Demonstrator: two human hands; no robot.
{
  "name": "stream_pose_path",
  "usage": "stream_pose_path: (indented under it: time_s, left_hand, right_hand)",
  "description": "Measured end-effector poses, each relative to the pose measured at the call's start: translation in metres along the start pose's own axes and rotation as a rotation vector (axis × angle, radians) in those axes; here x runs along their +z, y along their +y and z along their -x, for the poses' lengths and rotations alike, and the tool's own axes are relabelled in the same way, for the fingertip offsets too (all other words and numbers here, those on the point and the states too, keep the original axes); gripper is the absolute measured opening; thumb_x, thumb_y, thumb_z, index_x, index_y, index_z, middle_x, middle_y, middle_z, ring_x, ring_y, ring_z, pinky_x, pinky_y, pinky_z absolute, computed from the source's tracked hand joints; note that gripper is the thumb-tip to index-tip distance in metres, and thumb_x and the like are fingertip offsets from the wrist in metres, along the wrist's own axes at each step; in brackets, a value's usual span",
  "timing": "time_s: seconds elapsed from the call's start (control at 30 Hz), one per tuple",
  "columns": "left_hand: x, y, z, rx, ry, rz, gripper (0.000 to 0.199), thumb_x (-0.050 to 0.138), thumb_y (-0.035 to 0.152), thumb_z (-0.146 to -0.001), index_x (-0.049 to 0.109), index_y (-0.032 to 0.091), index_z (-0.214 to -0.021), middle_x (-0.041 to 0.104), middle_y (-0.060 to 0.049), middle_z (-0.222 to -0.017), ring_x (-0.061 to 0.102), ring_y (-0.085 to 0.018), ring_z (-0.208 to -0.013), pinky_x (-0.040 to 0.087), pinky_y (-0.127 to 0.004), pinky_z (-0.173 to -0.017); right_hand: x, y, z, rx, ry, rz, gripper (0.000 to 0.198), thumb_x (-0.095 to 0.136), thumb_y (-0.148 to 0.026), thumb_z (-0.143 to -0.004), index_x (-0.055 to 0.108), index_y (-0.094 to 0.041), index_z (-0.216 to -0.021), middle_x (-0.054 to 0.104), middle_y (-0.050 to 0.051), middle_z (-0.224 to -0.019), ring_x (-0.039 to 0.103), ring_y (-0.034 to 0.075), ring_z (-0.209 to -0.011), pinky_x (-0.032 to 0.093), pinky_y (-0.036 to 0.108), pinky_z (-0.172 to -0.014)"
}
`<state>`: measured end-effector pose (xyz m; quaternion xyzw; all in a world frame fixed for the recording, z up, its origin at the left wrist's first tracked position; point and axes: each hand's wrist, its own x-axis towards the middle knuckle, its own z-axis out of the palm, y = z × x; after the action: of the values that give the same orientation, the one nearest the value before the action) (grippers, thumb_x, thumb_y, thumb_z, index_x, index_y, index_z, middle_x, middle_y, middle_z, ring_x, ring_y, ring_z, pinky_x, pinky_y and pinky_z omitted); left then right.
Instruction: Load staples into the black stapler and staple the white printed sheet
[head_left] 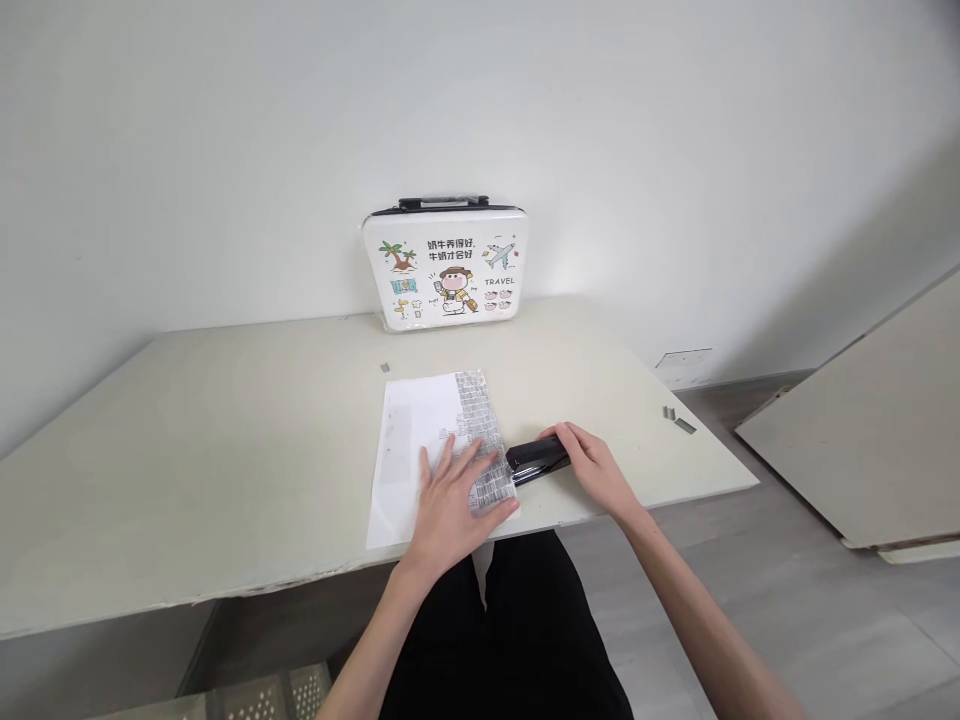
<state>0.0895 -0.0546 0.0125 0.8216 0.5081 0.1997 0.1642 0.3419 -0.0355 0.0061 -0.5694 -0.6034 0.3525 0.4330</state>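
Observation:
A stack of white paper (pixel 397 500) lies on the table near its front edge, with a dense dark printed band along its right side. Spread flat on its lower right part is my left hand (pixel 456 505), fingers apart. My right hand (pixel 592 465) is wrapped around the rear end of a black stapler (pixel 536 458). The stapler's front end meets the right edge of the paper, beside the printed band. Whether its jaws are pressed together on the sheets I cannot tell.
Against the wall stands a white carry case (pixel 446 270) with cartoon prints and a black handle. Staple strips (pixel 679 420) lie near the right edge of the white table (pixel 225 450), and a small staple piece (pixel 385 367) sits behind the paper. A white panel (pixel 862 430) stands at right.

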Motion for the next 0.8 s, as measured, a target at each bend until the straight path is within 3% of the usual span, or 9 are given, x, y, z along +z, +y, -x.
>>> stream_pose_path:
  time_s: [0.3, 0.47, 0.6, 0.7, 0.8]
  left_hand:
    - [0.016, 0.008, -0.020, -0.008, 0.019, -0.064, 0.076, 0.063, 0.070, -0.092, 0.051, 0.026, -0.153, 0.036, -0.009, -0.169, 0.013, -0.044, -0.160, -0.001, -0.078, -0.123]
    - [0.003, 0.001, -0.006, 0.146, -0.024, -0.107, 0.071, 0.048, 0.068, -0.101, 0.038, 0.032, -0.162, 0.035, -0.005, -0.170, 0.014, -0.036, -0.161, 0.005, -0.070, -0.128]
    - [0.000, -0.001, -0.003, 0.173, -0.085, -0.167, 0.070, 0.038, 0.069, -0.104, 0.035, 0.033, -0.163, 0.027, -0.002, -0.173, 0.012, -0.037, -0.161, 0.005, -0.072, -0.126]
    - [0.005, -0.001, -0.007, 0.164, -0.059, -0.206, 0.066, 0.034, 0.067, -0.106, 0.037, 0.034, -0.163, 0.025, -0.002, -0.173, 0.012, -0.037, -0.161, 0.005, -0.074, -0.125]
    - [0.011, -0.002, -0.009, 0.162, -0.020, -0.228, 0.062, 0.031, 0.062, -0.108, 0.034, 0.034, -0.164, 0.024, -0.001, -0.174, 0.011, -0.036, -0.161, 0.005, -0.075, -0.125]
  right_hand:
    - [-0.011, -0.008, -0.006, 0.012, -0.075, -0.006, 0.050, 0.039, -0.058, -0.105, 0.075, -0.023, -0.103, 0.077, 0.006, -0.112, 0.067, 0.024, -0.102, 0.048, 0.034, -0.095]
    - [-0.013, -0.025, -0.014, -0.053, -0.150, 0.152, 0.046, 0.040, -0.057, -0.105, 0.072, -0.024, -0.102, 0.076, 0.007, -0.112, 0.068, 0.024, -0.103, 0.050, 0.035, -0.094]
    - [-0.002, -0.045, -0.023, -0.150, -0.209, 0.353, 0.044, 0.035, -0.054, -0.107, 0.068, -0.024, -0.107, 0.071, 0.010, -0.123, 0.062, 0.027, -0.120, 0.046, 0.041, -0.104]
    - [0.007, -0.059, -0.028, -0.150, -0.255, 0.467, 0.049, 0.029, -0.054, -0.109, 0.067, -0.024, -0.113, 0.067, 0.010, -0.136, 0.053, 0.029, -0.135, 0.041, 0.045, -0.112]
    - [0.012, -0.068, -0.030, -0.188, -0.341, 0.481, 0.054, 0.023, -0.054, -0.111, 0.067, -0.024, -0.114, 0.067, 0.008, -0.136, 0.053, 0.026, -0.137, 0.040, 0.044, -0.114]
